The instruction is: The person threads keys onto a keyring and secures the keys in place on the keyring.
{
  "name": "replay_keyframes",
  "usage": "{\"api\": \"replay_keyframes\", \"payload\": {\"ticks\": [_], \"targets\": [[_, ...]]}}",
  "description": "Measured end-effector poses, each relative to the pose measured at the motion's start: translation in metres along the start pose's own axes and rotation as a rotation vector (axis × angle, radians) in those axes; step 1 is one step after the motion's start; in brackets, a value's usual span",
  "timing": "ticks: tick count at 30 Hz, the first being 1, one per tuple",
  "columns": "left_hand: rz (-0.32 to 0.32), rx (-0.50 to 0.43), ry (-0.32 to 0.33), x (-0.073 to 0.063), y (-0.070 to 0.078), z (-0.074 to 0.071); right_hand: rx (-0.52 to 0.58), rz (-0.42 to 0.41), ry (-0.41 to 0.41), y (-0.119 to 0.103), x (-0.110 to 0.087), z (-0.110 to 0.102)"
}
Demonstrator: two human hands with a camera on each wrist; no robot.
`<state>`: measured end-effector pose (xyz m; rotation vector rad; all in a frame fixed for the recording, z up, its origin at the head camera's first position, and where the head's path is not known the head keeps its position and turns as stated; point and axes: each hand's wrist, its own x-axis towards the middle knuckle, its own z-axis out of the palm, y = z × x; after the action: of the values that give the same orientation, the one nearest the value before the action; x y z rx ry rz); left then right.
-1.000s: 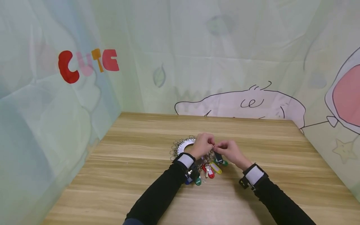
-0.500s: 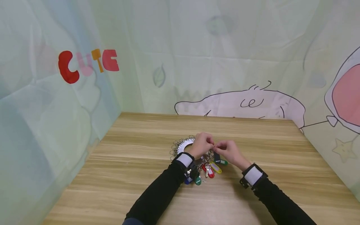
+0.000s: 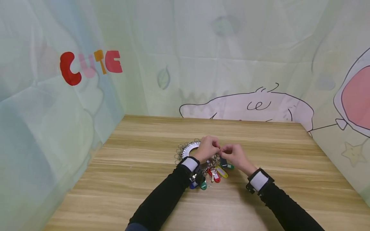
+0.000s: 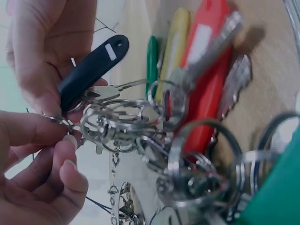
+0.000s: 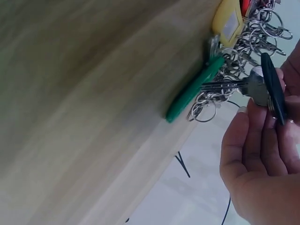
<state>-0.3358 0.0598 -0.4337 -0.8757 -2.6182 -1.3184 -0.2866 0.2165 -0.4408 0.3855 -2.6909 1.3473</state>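
Note:
In the head view my left hand and right hand meet fingertip to fingertip over a bunch of keys. Between them, in the left wrist view, my fingers pinch a small metal key ring. From beside it sticks out a black key tag, close to my right fingers, with a key next to it. A white ring edged with small metal rings lies partly under my left hand. Tagged keys spread below: red, yellow and green tags. Fingertips hide part of the held ring.
The keys lie on a wooden table. Printed cloth walls stand behind it and at both sides. Further green and blue tags lie near my left wrist.
Both hands stay nearly in place, fingertips together. The black tag has shifted slightly beneath my right fingers, and the green tag beside it shows a little differently.

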Motion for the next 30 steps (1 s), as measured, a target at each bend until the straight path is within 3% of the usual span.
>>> {"api": "replay_keyframes", "payload": {"ticks": [11,21,25,30], "targets": [[0.011,0.007,0.016,0.0006,0.0008,-0.0011,-0.010,0.039,0.078,-0.0049,-0.0010,0.0047],[-0.067,-0.008,0.006,0.0007,0.0029,-0.0025,-0.060,0.039,0.106,-0.0059,-0.0007,0.0055],[-0.090,-0.045,-0.023,-0.0008,0.0032,-0.0035,-0.015,0.082,0.108,-0.0039,0.0002,0.0054],[-0.048,-0.044,-0.063,-0.0023,-0.0007,-0.0040,0.116,0.147,0.112,-0.0007,0.0020,0.0035]]}}
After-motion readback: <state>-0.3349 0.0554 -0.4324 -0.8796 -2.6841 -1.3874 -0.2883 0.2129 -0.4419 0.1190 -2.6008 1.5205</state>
